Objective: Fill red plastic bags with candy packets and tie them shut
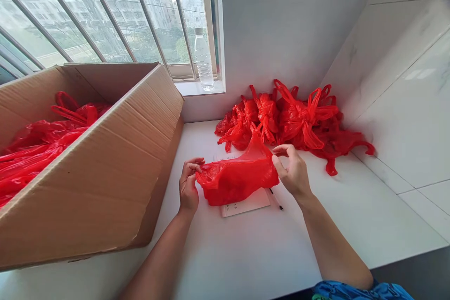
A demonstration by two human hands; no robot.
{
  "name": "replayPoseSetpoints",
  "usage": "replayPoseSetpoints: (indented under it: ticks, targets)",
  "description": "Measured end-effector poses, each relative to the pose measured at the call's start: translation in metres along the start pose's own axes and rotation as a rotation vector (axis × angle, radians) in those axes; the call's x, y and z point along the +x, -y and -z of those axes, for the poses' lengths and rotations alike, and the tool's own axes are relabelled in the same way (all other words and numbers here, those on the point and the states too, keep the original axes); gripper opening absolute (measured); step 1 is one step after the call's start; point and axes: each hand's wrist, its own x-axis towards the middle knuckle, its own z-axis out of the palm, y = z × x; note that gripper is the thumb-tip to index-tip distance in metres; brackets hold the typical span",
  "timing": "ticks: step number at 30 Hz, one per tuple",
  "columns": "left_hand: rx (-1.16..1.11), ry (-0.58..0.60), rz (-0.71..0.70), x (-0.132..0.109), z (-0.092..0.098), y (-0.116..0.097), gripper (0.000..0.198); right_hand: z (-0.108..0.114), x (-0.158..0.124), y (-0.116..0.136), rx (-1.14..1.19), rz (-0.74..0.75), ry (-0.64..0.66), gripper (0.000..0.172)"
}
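Note:
A red plastic bag [239, 178] is stretched sideways between my two hands above the white counter. My left hand [190, 185] pinches its left end, fingers curled at the edge. At the bag's right end, my right hand [290, 168] has thumb and forefinger closed on the plastic. What is inside the bag, if anything, cannot be made out. Partly covered beneath it lies a white notepad [246, 204] with some handwriting. A dark pen [277, 200] rests at the pad's right edge.
Several knotted red bags [298, 117] are heaped against the wall. On the left stands a large open cardboard box [98, 168] with more red bags [45, 136] inside. A clear water bottle [204, 61] stands on the sill by the barred window. The white counter [253, 253] runs beneath everything.

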Motion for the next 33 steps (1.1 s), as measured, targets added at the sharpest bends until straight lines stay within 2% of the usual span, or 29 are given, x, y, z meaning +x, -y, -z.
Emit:
replayPoseSetpoints:
  ticks: [2, 3, 5, 7, 9, 11, 14, 15, 19, 22, 25, 26, 27, 29, 30, 32, 33]
  targets:
    - [-0.061, 0.061, -0.028, -0.006, 0.0, -0.013, 0.017, 0.002, -0.007, 0.016, -0.016, 0.179, -0.151, 0.024]
    - [-0.056, 0.098, -0.056, -0.009, 0.0, -0.02, 0.02, 0.002, -0.012, 0.025, -0.011, 0.275, -0.162, 0.025]
    - [0.02, 0.208, -0.145, -0.015, 0.0, -0.034, 0.027, -0.001, -0.019, 0.04, 0.011, 0.421, -0.011, 0.02]
    - [0.144, 0.356, -0.266, -0.019, -0.001, -0.046, 0.029, -0.008, -0.025, 0.049, -0.017, 0.485, 0.243, 0.014]
    - [0.275, 0.484, -0.389, -0.021, -0.003, -0.054, 0.028, -0.016, -0.028, 0.05, -0.115, 0.484, 0.429, 0.025]
    - [0.433, 0.571, -0.482, -0.024, -0.007, -0.057, 0.022, -0.022, -0.029, 0.045, -0.228, 0.445, 0.533, 0.029]
    - [0.689, 0.663, -0.541, -0.028, -0.016, -0.054, 0.007, -0.026, -0.031, 0.034, -0.324, 0.379, 0.641, 0.011]
    - [0.763, 0.676, -0.531, -0.029, -0.018, -0.051, 0.012, -0.027, -0.032, 0.032, -0.342, 0.368, 0.662, 0.006]
    - [0.958, 0.592, -0.438, -0.034, -0.023, -0.039, 0.029, -0.03, -0.034, 0.03, -0.402, 0.304, 0.669, 0.036]
    - [1.045, 0.504, -0.397, -0.032, -0.02, -0.035, 0.026, -0.031, -0.032, 0.036, -0.492, 0.172, 0.656, 0.038]
    - [1.146, 0.391, -0.376, -0.028, -0.017, -0.038, 0.035, -0.029, -0.031, 0.04, -0.586, 0.08, 0.713, 0.031]
    - [1.161, 0.363, -0.386, -0.028, -0.018, -0.04, 0.036, -0.029, -0.032, 0.04, -0.59, 0.084, 0.752, 0.035]
    - [1.151, 0.359, -0.41, -0.029, -0.019, -0.042, 0.034, -0.028, -0.034, 0.04, -0.581, 0.097, 0.796, 0.053]
    - [1.067, 0.44, -0.477, -0.033, -0.024, -0.044, 0.024, -0.027, -0.038, 0.039, -0.542, 0.123, 0.877, 0.094]
    - [1.009, 0.512, -0.508, -0.035, -0.027, -0.045, 0.02, -0.026, -0.039, 0.039, -0.521, 0.121, 0.907, 0.107]
    - [0.923, 0.638, -0.54, -0.04, -0.033, -0.044, 0.019, -0.024, -0.04, 0.038, -0.472, 0.097, 0.93, 0.117]
    - [0.916, 0.656, -0.533, -0.042, -0.034, -0.044, 0.02, -0.023, -0.04, 0.038, -0.454, 0.084, 0.924, 0.118]
